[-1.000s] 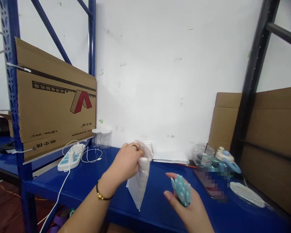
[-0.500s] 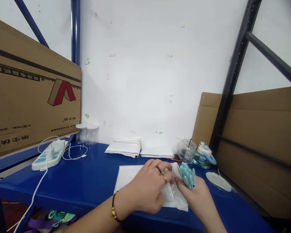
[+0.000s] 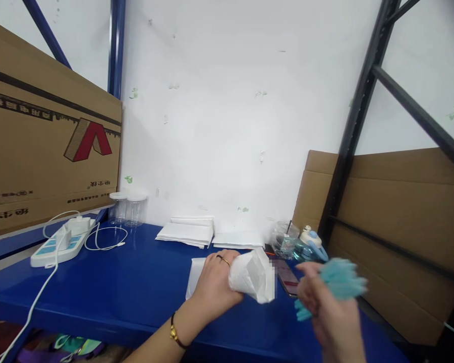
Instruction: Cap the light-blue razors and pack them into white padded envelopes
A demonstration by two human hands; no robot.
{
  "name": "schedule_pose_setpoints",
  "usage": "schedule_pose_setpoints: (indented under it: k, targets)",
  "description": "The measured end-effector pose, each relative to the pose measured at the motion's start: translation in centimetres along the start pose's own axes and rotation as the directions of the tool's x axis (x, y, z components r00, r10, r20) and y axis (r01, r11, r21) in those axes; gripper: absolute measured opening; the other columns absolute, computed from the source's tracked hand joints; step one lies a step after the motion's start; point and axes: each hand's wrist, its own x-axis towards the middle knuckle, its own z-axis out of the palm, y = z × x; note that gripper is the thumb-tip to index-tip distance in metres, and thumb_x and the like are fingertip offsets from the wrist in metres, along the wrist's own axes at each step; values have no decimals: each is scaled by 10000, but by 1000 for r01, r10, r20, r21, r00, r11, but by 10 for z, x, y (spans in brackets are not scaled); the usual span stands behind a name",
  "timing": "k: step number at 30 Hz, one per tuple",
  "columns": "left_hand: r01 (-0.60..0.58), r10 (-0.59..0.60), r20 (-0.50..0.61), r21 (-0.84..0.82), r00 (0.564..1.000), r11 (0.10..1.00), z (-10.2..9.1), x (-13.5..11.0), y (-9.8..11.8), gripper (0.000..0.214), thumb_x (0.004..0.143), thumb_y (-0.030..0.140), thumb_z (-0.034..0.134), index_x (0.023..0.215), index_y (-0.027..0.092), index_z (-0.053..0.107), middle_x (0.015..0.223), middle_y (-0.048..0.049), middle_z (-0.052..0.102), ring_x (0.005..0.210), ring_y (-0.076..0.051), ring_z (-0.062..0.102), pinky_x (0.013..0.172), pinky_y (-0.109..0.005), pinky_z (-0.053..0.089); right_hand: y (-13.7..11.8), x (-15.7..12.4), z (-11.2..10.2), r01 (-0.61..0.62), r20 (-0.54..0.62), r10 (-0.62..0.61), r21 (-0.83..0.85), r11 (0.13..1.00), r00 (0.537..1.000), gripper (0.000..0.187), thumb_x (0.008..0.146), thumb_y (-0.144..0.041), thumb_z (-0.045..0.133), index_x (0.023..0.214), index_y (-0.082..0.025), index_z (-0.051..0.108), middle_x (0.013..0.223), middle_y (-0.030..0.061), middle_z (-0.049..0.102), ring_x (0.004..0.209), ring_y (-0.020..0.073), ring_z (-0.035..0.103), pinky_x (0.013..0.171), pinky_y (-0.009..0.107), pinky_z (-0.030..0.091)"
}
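A white bag (image 3: 251, 277) of thin, crinkled material is gripped in my left hand (image 3: 217, 282). Its mouth gapes toward the right, and a flat part of it stretches out to the left behind my fingers. To the right, clear of the bag, my right hand (image 3: 331, 307) is closed around a bundle of slim teal sticks (image 3: 342, 278). The bundle pokes out on both sides of the fist and is blurred by motion, so its exact kind does not show. Between bag and right hand, a phone (image 3: 286, 278) lies on the blue table (image 3: 144, 287).
White folded bags (image 3: 187, 232) lie along the wall. Behind the phone stand a plastic-wrapped cup (image 3: 283, 239) and a blue-handled bottle (image 3: 310, 244). Clear jars (image 3: 136, 209) and a power strip (image 3: 62, 244) with cables are on the left. Cardboard (image 3: 397, 237) leans at the right.
My left hand has lifted the bag from the tabletop, its mouth now spread wide. My right hand has moved away to the right with the teal bundle, and the phone has come into sight.
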Motion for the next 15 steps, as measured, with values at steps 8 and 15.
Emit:
schedule_pose_setpoints:
  k: [8, 15]
  targets:
    - [82, -94, -7, -420, 996, 904, 11, 16, 20, 430, 561, 165, 678, 956, 209, 515, 826, 15, 631, 701, -153, 579, 589, -213, 403, -80, 27, 47, 62, 157, -120, 331, 942, 980, 245, 813, -414, 578, 705, -195, 595, 532, -17, 607, 749, 213, 657, 741, 365, 489]
    - [95, -155, -62, -555, 986, 826, 14, 21, 24, 414, 582, 200, 692, 951, 187, 504, 814, 8, 642, 663, -140, 580, 570, -206, 412, -25, 36, 85, -66, 214, 62, 12, 998, 975, 274, 712, -431, 688, 793, -170, 664, 875, 46, 703, 904, 232, 616, 729, 309, 471]
